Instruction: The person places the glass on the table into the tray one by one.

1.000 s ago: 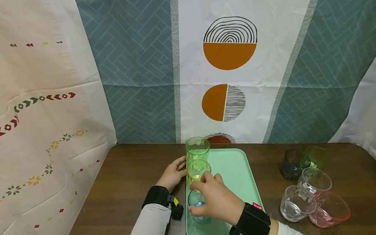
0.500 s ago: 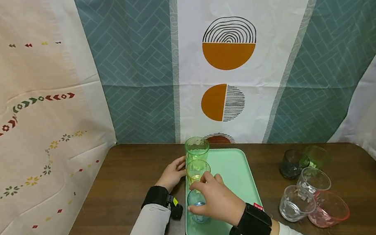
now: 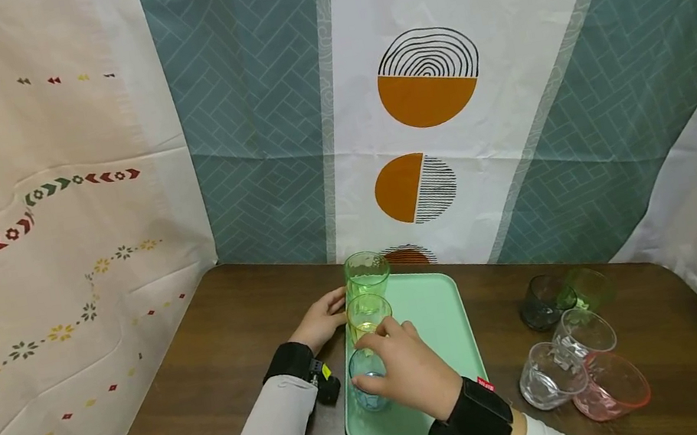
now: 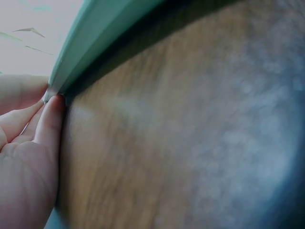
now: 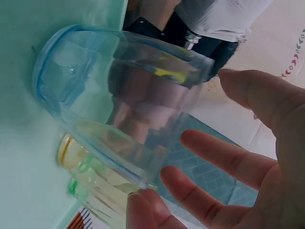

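Note:
A clear blue glass stands upright near the front left of a mint-green tray. My right hand is spread over it. In the right wrist view the thumb sits just off the rim of the blue glass, while the fingers overlap its far side. Behind it, in a row along the tray's left side, are a yellow glass and a green glass. With thumb and fingers, my left hand pinches the tray's left rim.
Right of the tray, a cluster of glasses stands on the brown wooden table: a dark grey one, a dark green one, a pink one and two clear ones, including this nearer clear glass. Patterned cloths hang behind and left.
My right hand's thumb has shifted slightly up and right against the blue glass. The left hand and the glasses stay in place.

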Action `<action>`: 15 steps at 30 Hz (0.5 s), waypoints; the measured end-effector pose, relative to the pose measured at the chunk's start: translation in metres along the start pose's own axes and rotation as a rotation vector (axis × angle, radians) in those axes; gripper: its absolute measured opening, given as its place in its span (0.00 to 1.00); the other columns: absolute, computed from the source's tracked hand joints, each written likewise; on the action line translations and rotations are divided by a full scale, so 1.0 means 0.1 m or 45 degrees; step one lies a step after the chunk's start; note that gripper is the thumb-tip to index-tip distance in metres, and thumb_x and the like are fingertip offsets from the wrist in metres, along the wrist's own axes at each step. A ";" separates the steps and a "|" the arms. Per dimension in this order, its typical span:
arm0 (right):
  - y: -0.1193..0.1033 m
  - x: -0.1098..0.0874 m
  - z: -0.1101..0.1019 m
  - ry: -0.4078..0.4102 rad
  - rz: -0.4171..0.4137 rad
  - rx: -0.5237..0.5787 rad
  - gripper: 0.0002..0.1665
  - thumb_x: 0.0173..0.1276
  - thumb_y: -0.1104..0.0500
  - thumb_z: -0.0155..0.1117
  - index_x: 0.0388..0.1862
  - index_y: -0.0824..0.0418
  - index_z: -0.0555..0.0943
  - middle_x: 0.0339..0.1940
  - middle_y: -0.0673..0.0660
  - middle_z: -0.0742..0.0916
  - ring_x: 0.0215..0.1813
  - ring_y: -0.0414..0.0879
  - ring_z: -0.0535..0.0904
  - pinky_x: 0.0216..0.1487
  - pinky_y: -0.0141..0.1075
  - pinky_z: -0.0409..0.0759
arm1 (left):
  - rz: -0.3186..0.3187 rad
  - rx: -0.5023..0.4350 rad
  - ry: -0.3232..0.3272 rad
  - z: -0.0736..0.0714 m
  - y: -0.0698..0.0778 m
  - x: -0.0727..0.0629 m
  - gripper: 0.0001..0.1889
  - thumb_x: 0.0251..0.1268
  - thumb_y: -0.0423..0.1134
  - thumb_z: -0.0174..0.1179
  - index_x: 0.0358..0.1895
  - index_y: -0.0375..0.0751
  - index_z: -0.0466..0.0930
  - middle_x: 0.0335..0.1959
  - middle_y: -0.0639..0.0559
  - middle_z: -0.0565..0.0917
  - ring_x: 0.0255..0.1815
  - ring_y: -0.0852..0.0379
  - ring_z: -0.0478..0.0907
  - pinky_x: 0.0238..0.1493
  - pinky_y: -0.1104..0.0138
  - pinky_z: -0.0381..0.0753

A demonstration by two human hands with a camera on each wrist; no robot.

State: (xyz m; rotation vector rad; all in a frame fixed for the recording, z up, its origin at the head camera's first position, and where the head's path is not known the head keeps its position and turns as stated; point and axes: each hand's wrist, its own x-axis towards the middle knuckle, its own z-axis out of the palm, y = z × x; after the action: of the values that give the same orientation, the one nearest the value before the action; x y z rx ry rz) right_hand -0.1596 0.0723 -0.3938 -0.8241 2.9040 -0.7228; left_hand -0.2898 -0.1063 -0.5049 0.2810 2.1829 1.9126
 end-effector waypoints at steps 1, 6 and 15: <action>-0.01 -0.01 -0.01 0.001 -0.005 -0.004 0.24 0.64 0.50 0.75 0.54 0.61 0.85 0.45 0.57 0.79 0.44 0.49 0.69 0.39 0.38 0.71 | -0.005 -0.002 -0.002 0.00 0.01 -0.01 0.31 0.75 0.27 0.54 0.78 0.32 0.58 0.76 0.33 0.65 0.77 0.39 0.61 0.72 0.49 0.68; -0.03 -0.02 -0.06 0.027 0.004 -0.012 0.22 0.65 0.51 0.74 0.53 0.61 0.86 0.46 0.58 0.80 0.44 0.50 0.71 0.42 0.41 0.73 | -0.016 -0.005 -0.017 -0.01 0.03 -0.02 0.31 0.76 0.28 0.54 0.79 0.32 0.56 0.76 0.33 0.64 0.77 0.39 0.60 0.72 0.49 0.67; 0.09 -0.06 -0.19 0.068 0.085 -0.018 0.22 0.66 0.52 0.74 0.53 0.62 0.85 0.44 0.59 0.79 0.44 0.54 0.73 0.43 0.44 0.75 | -0.011 -0.021 0.002 -0.01 0.01 -0.01 0.32 0.74 0.26 0.55 0.78 0.31 0.58 0.76 0.33 0.65 0.77 0.39 0.61 0.72 0.50 0.68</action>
State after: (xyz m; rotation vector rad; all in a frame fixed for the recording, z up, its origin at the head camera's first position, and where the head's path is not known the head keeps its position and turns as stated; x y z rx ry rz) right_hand -0.1623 0.0900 -0.3817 -0.7156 2.9712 -0.7303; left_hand -0.2892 -0.1076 -0.5040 0.2668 2.1645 1.9262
